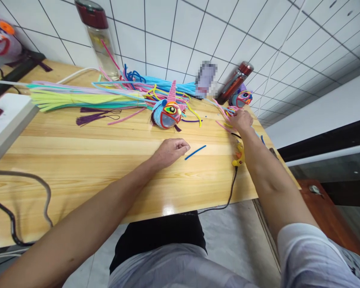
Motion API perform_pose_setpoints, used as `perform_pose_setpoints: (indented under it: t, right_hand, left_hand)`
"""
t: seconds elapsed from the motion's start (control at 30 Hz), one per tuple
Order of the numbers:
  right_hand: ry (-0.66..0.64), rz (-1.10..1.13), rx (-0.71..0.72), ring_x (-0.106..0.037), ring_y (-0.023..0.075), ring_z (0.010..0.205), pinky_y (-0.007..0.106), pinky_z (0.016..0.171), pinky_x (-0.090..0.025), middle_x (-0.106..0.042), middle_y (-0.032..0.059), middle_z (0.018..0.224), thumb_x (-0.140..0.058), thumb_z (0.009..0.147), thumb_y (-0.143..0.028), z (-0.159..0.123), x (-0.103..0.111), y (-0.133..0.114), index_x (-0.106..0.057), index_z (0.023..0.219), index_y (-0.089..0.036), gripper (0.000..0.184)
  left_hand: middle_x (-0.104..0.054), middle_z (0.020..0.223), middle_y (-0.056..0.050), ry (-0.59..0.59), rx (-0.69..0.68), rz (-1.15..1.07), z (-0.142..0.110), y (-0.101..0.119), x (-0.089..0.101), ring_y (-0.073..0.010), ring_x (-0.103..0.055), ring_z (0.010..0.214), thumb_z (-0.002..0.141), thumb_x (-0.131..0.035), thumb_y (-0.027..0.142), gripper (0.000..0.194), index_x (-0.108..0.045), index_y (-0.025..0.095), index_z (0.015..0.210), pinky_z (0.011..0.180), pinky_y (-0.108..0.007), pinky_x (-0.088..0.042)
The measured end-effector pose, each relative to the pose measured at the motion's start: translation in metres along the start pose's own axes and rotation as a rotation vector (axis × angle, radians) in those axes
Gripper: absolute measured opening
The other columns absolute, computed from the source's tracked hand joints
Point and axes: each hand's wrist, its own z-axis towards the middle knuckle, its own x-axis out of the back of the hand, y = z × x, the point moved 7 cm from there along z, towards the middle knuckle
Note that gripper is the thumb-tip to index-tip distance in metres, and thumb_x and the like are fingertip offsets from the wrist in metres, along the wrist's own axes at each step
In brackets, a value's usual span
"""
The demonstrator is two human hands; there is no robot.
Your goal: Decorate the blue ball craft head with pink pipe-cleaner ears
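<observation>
My left hand [171, 153] rests on the wooden table with its fingers curled in, and nothing shows in it. Just beside its thumb lies a short blue pipe cleaner [195, 152]. Farther right, my right hand [243, 121] reaches into a small heap of cut pipe cleaners [223, 110]; its fingers are bent together, and what they pinch is hidden. A decorated ball with a pink striped horn and a coiled blue back [168, 114] stands beyond my left hand. Below my right wrist lies a yellow glue gun [239, 155], partly behind my forearm.
Bundles of long pipe cleaners [87, 97] and purple tassels [93, 117] lie along the back. A clear bottle [97, 44], a red flask [235, 82] and another decorated ball [241, 97] stand near the wall. The glue gun's black cord [232, 192] drops over the front edge.
</observation>
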Motion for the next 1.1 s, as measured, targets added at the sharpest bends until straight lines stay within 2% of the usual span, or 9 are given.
perform_pose_setpoints:
  t: [0.1, 0.27, 0.37, 0.53, 0.67, 0.73, 0.87, 1.0, 1.1]
  right_hand:
    - [-0.002, -0.007, -0.1, -0.071, 0.0383, 0.114, 0.048, 0.097, -0.056, -0.078, 0.0254, 0.123, -0.051, 0.103, -0.049, -0.004, 0.005, 0.001, -0.079, 0.123, -0.015, 0.048]
    - [-0.125, -0.04, -0.03, -0.074, 0.0365, 0.111, 0.043, 0.094, -0.055, -0.082, 0.0217, 0.118, -0.065, 0.097, -0.038, -0.015, 0.002, -0.015, -0.084, 0.112, -0.016, 0.033]
    - [-0.134, -0.049, -0.032, -0.074, 0.0379, 0.112, 0.045, 0.094, -0.055, -0.081, 0.0225, 0.12, -0.062, 0.097, -0.032, -0.019, 0.013, -0.015, -0.084, 0.114, -0.015, 0.032]
    - [0.061, 0.081, -0.032, -0.073, 0.0379, 0.113, 0.047, 0.095, -0.055, -0.082, 0.0196, 0.118, -0.057, 0.102, -0.037, -0.021, 0.067, -0.003, -0.082, 0.123, -0.018, 0.037]
    - [0.172, 0.338, -0.016, -0.076, 0.0304, 0.099, 0.04, 0.089, -0.059, -0.083, 0.0146, 0.104, -0.059, 0.103, -0.038, -0.044, 0.11, -0.005, -0.082, 0.109, -0.018, 0.031]
    - [0.114, 0.559, 0.048, -0.076, 0.0251, 0.086, 0.035, 0.08, -0.059, -0.082, 0.0116, 0.093, -0.063, 0.102, -0.041, -0.071, 0.119, -0.022, -0.08, 0.097, -0.019, 0.029]
    - [-0.236, 0.954, 0.31, -0.067, 0.0162, 0.064, 0.027, 0.065, -0.054, -0.075, 0.0055, 0.074, -0.079, 0.089, -0.056, -0.151, 0.116, -0.091, -0.075, 0.084, -0.018, 0.039]
    - [-0.525, 1.071, 0.459, -0.058, 0.0114, 0.055, 0.022, 0.054, -0.046, -0.066, 0.0003, 0.062, -0.078, 0.088, -0.066, -0.22, 0.104, -0.152, -0.071, 0.079, -0.018, 0.05]
    - [-0.592, 1.075, 0.465, -0.05, 0.0086, 0.05, 0.02, 0.048, -0.038, -0.059, -0.0033, 0.06, -0.075, 0.092, -0.067, -0.236, 0.095, -0.171, -0.073, 0.082, -0.017, 0.05]
  left_hand:
    - [-0.075, 0.082, -0.002, 0.0, -0.009, -0.006, 0.001, 0.0, 0.0, -0.0173, -0.062, 0.077, 0.091, -0.059, 0.042, 0.029, -0.075, 0.018, 0.087, 0.073, -0.03, -0.045]
    - [-0.074, 0.082, -0.002, 0.001, -0.005, -0.009, 0.001, 0.0, -0.001, -0.0177, -0.062, 0.078, 0.091, -0.059, 0.042, 0.028, -0.075, 0.018, 0.087, 0.075, -0.03, -0.045]
    - [-0.074, 0.082, -0.003, 0.003, 0.008, -0.024, 0.001, -0.001, -0.001, -0.0179, -0.063, 0.078, 0.09, -0.06, 0.041, 0.027, -0.074, 0.018, 0.087, 0.075, -0.03, -0.046]
    - [-0.076, 0.084, -0.004, 0.005, 0.01, -0.041, 0.001, -0.001, -0.001, -0.0185, -0.065, 0.08, 0.091, -0.061, 0.041, 0.027, -0.075, 0.018, 0.088, 0.076, -0.03, -0.047]
    - [-0.076, 0.082, -0.004, 0.027, -0.015, -0.036, 0.0, 0.001, 0.0, -0.018, -0.065, 0.078, 0.091, -0.061, 0.039, 0.026, -0.075, 0.018, 0.086, 0.075, -0.03, -0.047]
    - [-0.075, 0.081, -0.003, 0.055, -0.059, -0.058, -0.002, 0.007, -0.001, -0.0169, -0.063, 0.076, 0.091, -0.061, 0.039, 0.027, -0.075, 0.018, 0.083, 0.073, -0.029, -0.047]
    - [-0.069, 0.074, -0.001, 0.164, -0.161, -0.187, -0.011, 0.021, -0.001, -0.0135, -0.055, 0.066, 0.09, -0.069, 0.048, 0.033, -0.078, 0.017, 0.096, 0.065, -0.027, -0.043]
    - [-0.066, 0.072, 0.0, 0.284, -0.213, -0.366, -0.016, 0.026, 0.006, -0.0107, -0.05, 0.061, 0.087, -0.077, 0.056, 0.041, -0.077, 0.017, 0.099, 0.059, -0.025, -0.04]
    - [-0.069, 0.072, -0.002, 0.343, -0.226, -0.457, -0.015, 0.025, 0.015, -0.0094, -0.05, 0.058, 0.09, -0.073, 0.063, 0.047, -0.072, 0.017, 0.08, 0.057, -0.024, -0.041]
